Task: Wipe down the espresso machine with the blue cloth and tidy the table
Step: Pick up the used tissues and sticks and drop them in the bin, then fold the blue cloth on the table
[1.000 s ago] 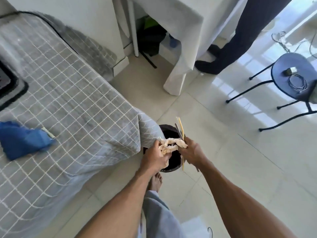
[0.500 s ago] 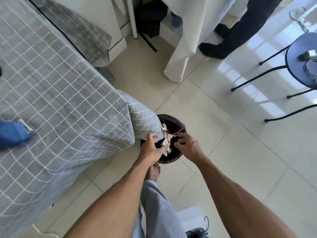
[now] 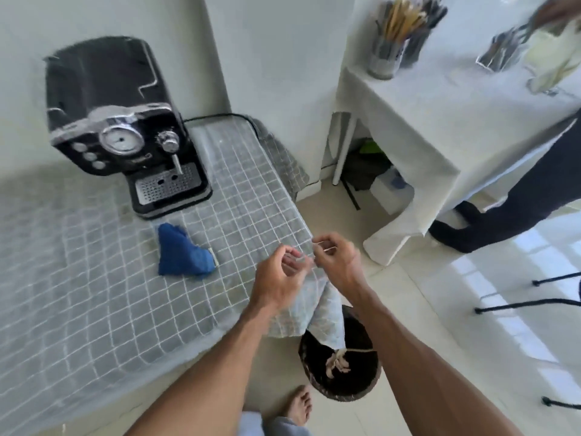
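Observation:
The black espresso machine [image 3: 119,121] stands at the back left of the table with the grey checked cloth [image 3: 78,294]. The crumpled blue cloth [image 3: 182,256] lies in front of it, apart from both hands. My left hand [image 3: 283,275] and my right hand [image 3: 336,256] hover close together over the table's near right corner, fingers loosely curled, with nothing visibly held. Below them on the floor stands a black bin [image 3: 374,382] with a crumpled pale tissue [image 3: 336,365] and a thin stick inside.
A white-draped table [image 3: 424,121] at the right carries holders of sticks and cutlery [image 3: 390,48]. Another person's dark-trousered leg [image 3: 518,199] stands beside it. Black stool legs [image 3: 534,303] cross the tiled floor at far right. My bare foot [image 3: 300,404] is beside the bin.
The tissue and sticks left my hands and now lie in the bin. Both hands rose from the bin to the table corner, and the view swung up to the machine.

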Tool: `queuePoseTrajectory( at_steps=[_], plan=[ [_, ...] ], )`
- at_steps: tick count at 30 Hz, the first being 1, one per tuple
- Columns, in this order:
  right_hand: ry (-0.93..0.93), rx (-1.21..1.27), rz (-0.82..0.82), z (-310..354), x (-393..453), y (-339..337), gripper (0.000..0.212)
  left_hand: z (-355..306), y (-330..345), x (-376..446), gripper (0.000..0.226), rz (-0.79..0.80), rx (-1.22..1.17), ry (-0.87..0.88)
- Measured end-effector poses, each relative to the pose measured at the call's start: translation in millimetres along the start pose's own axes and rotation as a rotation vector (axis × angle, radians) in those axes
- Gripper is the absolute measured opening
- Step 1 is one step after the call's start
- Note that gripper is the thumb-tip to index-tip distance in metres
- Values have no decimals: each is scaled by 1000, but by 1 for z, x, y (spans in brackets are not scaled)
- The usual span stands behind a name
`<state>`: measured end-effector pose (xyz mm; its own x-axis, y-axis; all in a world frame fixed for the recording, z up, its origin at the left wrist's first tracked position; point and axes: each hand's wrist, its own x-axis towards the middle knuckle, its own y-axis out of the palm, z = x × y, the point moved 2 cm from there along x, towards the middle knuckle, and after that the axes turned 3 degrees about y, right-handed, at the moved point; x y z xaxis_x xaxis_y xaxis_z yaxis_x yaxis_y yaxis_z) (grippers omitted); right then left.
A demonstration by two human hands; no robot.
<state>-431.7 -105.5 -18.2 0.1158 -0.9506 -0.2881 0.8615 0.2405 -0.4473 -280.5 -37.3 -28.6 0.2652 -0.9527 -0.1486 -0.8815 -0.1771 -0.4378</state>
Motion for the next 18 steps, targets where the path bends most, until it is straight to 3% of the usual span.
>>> queuePoseTrajectory(
  at_steps=[4, 10, 12, 18],
  plan=[
    [-132, -37, 166, 80, 13, 66, 13, 11, -100, 14, 22, -201, 21, 20],
    [-193, -143, 337, 140, 9, 167, 13, 76, -214, 17, 18, -428, 33, -165],
    [-205, -205, 373, 148, 6, 193, 15, 96, -234, 16, 19, -415, 44, -228],
    [-175, -332, 435, 143, 7, 240, 19, 148, -257, 6, 35, -175, 137, -312]
  ],
)
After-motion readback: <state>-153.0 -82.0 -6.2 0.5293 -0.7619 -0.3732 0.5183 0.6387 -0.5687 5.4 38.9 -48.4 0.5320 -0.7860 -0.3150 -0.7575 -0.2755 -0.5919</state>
